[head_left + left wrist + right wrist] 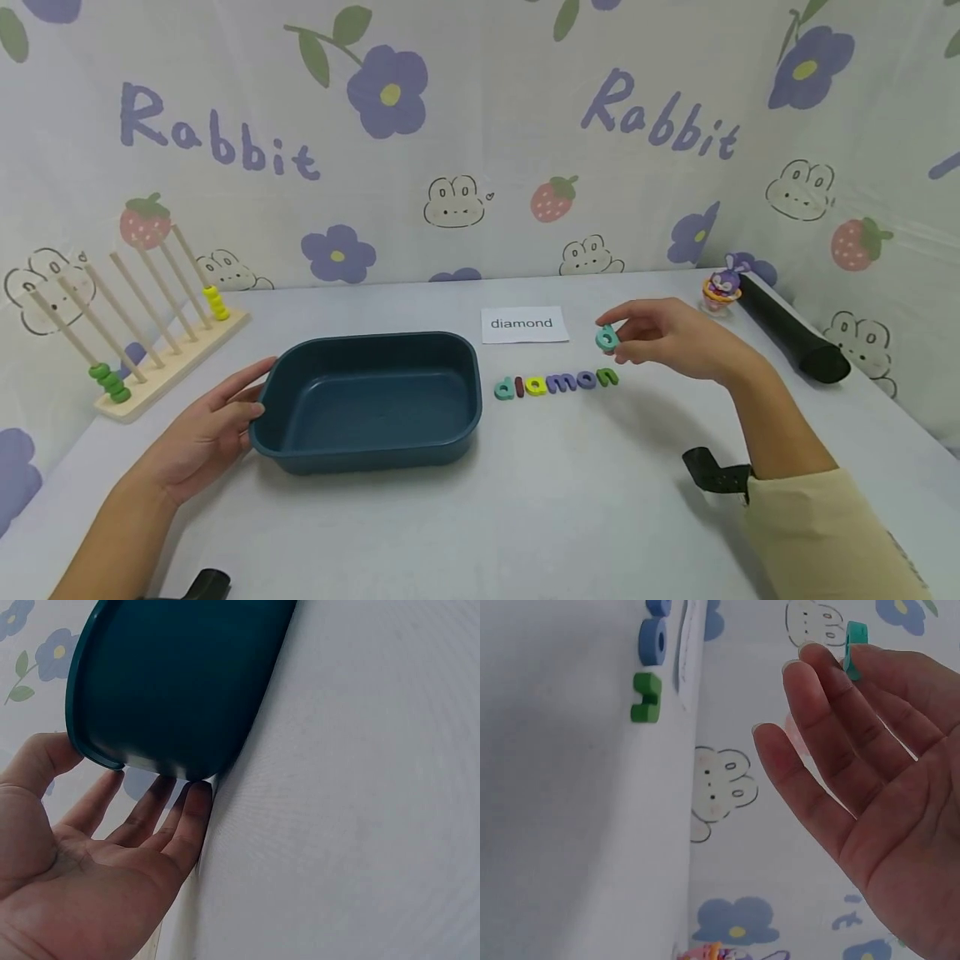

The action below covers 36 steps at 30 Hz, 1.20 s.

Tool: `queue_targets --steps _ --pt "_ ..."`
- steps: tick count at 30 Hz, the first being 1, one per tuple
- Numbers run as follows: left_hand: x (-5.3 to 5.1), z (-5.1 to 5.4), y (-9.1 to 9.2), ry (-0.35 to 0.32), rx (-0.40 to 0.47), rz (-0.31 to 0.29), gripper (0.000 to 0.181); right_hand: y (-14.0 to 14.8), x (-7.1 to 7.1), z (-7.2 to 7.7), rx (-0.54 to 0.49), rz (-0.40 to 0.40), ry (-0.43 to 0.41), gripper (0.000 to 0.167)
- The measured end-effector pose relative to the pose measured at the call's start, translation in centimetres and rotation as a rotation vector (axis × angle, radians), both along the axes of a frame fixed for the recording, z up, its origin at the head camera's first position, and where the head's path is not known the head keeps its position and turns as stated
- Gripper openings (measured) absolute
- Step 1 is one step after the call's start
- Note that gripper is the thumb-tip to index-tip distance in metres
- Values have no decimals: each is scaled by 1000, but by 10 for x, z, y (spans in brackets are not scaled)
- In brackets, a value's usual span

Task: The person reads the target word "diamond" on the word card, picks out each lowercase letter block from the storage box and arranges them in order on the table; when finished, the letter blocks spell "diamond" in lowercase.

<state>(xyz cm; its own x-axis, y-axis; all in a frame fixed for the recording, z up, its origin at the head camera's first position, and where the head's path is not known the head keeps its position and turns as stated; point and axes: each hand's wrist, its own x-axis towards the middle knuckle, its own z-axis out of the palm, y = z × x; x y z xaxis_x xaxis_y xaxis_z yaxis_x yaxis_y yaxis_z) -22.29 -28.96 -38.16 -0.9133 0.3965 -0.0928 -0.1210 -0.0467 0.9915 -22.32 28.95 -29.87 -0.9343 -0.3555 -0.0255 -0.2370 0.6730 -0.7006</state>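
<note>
In the head view my right hand (667, 337) pinches a teal letter d (607, 337) between thumb and fingers, above the table. The right wrist view shows the same teal letter (855, 651) edge-on at the fingertips. Below it on the table, a row of coloured letters reads "diamon", from a teal d (504, 388) to a green n (607, 377). My left hand (213, 429) holds the left end of a dark blue-green plastic basin (367, 458), thumb at the rim and fingers against the outer wall. The basin's visible inside holds nothing.
A white card (525, 325) printed "diamond" lies behind the letter row. At the left stands a wooden peg rack (180, 354) with green and yellow beads. A purple rabbit figurine (722, 287) and a black tube (795, 329) are at the back right.
</note>
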Motion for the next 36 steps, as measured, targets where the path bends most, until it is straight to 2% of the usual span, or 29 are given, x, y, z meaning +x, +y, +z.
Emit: queue_targets --steps 6,12,23,29,36 --pt "0 0 0 -1 10 -2 61 11 -1 -8 26 -34 10 43" --pt "-1 -1 -2 17 20 -1 60 17 -5 -8 47 -54 2 42" --pt "-1 -4 -2 19 37 -24 58 31 -13 -30 92 -102 -85 45" --pt "-1 -5 -2 20 28 -23 58 34 -18 -39 67 -97 -145 46" --pt "-2 -4 -2 24 14 -10 59 37 -22 -47 79 -81 -162 45"
